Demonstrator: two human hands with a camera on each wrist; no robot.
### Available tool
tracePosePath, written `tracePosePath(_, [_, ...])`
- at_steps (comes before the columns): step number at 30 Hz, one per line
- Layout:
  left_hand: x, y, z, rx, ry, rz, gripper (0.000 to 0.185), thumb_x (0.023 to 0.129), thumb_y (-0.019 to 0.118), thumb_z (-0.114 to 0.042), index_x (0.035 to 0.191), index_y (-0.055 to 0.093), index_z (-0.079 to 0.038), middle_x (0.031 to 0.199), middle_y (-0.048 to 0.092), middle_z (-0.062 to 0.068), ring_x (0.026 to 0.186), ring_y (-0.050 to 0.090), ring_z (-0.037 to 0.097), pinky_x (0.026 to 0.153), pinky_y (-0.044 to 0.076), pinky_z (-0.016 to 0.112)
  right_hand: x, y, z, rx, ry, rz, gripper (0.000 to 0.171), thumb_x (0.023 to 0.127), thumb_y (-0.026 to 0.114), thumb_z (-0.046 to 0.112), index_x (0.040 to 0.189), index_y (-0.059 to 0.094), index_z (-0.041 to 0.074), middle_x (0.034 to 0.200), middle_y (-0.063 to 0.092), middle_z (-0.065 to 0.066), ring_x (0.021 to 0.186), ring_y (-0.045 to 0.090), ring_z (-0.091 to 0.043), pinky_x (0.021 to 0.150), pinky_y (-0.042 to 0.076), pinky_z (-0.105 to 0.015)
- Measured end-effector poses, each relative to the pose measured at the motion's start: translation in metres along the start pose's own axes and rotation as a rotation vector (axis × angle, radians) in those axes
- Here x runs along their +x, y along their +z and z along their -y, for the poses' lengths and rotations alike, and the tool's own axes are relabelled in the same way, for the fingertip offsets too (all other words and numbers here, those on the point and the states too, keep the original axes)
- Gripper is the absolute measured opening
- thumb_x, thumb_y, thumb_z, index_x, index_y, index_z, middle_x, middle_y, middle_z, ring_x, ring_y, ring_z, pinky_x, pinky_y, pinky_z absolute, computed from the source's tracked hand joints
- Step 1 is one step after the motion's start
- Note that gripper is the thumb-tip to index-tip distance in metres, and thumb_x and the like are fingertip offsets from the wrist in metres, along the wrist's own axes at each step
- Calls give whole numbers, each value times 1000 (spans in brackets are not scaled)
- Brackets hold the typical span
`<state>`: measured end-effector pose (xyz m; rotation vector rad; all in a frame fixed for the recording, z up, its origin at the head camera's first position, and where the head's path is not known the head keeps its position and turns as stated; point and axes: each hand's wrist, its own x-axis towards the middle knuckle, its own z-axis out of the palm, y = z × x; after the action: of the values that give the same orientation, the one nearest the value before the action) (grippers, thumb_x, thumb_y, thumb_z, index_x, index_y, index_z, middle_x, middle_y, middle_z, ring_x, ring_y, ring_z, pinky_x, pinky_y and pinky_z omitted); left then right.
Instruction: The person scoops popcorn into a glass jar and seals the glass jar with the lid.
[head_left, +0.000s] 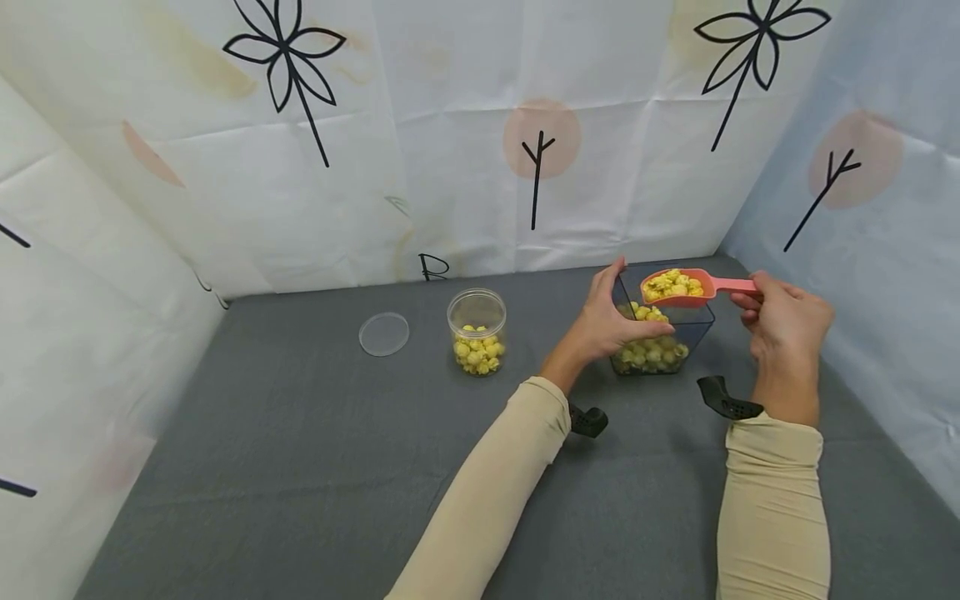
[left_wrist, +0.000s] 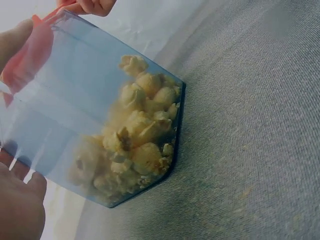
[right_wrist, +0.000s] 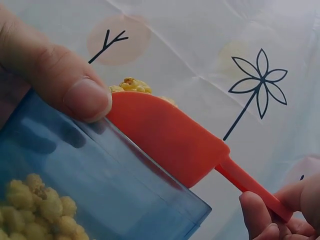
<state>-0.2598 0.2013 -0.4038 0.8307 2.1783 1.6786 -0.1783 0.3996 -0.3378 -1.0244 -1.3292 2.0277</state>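
We saw a grey cloth (head_left: 300, 467) covering the surface, enclosed on three sides by white sheets (head_left: 450, 150) printed with black flower outlines (head_left: 285, 58), branching twigs on peach circles (head_left: 540, 142), under soft, even light.

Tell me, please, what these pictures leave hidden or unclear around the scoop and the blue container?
- Left hand: in the head view it covers the blue container's near wall.
- Right hand: the right wrist view's edge cuts off all but fingertips on the scoop handle.
- Scoop: a red blur behind the container wall in the left wrist view.
- Jar: fill seen only from afar.
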Motion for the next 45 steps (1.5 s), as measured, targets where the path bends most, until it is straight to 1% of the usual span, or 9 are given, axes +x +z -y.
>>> tracePosePath(7, [-2, -4, -3, 70, -24, -7, 115, 80, 87, -42, 163, 8, -41, 170, 18, -8, 155, 29, 21, 119, 40, 50, -4, 6, -1, 15, -30, -3, 8, 91, 78, 23, 92, 76, 15, 71, 73, 4, 53, 68, -9, 48, 47, -18])
tracePosePath(15, [-7, -8, -8, 134, -36, -35, 115, 80, 85, -49, 163, 6, -40, 170, 16, -8, 155, 29, 20, 118, 40, 52, -8, 8, -1, 77, -64, 13, 9, 91, 78, 21, 91, 77, 12, 66, 74, 1, 49, 66, -10, 46, 46, -17])
tracePosePath(20, [-9, -12, -11, 141, -21, -42, 114, 81, 84, -49, 163, 5, -40, 170, 16, -8, 156, 29, 20, 118, 40, 52, -11, 6, 0, 115, -68, 19, 8, 92, 77, 18, 91, 77, 10, 66, 73, -1, 48, 65, -12, 46, 46, -18])
tracePosePath(23, [-10, -16, -14, 138, -11, -53, 115, 80, 85, -49, 163, 6, -41, 170, 18, -9, 155, 30, 20, 117, 41, 52, -13, 7, 0, 124, -76, 26, 7, 92, 76, 16, 92, 77, 9, 67, 73, -1, 47, 64, -12, 45, 46, -18])
tracePosePath(28, [-12, -25, -20, 130, 16, -68, 115, 80, 85, -48, 163, 6, -42, 168, 21, -10, 154, 31, 20, 117, 41, 52, -16, 13, 0, 134, -97, 46, 8, 91, 77, 16, 93, 76, 8, 71, 74, -2, 48, 65, -12, 46, 47, -18])
tracePosePath(33, [-16, -32, -26, 124, 31, -79, 115, 80, 85, -48, 162, 6, -43, 169, 19, -11, 155, 29, 19, 118, 40, 54, -19, 19, 2, 145, -127, 65, 13, 90, 79, 18, 97, 76, 7, 74, 74, -3, 49, 66, -12, 47, 48, -18])
tracePosePath(36, [-18, -36, -29, 138, 42, -89, 115, 79, 86, -49, 162, 6, -43, 169, 18, -12, 156, 27, 17, 118, 39, 54, -23, 23, 4, 153, -148, 80, 14, 90, 78, 18, 98, 76, 6, 73, 74, -4, 49, 65, -12, 47, 47, -18])
tracePosePath(40, [-21, -42, -34, 148, 60, -107, 115, 79, 86, -49, 162, 6, -43, 169, 17, -11, 156, 26, 16, 118, 39, 54, -28, 28, 6, 161, -182, 91, 11, 93, 75, 15, 96, 77, 5, 70, 74, -4, 48, 64, -12, 47, 47, -18])
tracePosePath(45, [-27, -51, -40, 140, 73, -139, 116, 78, 87, -48, 162, 7, -45, 168, 18, -11, 156, 25, 17, 118, 39, 56, -35, 37, 7, 161, -212, 100, 10, 93, 73, 13, 94, 77, 4, 68, 73, -5, 48, 63, -12, 47, 47, -18])
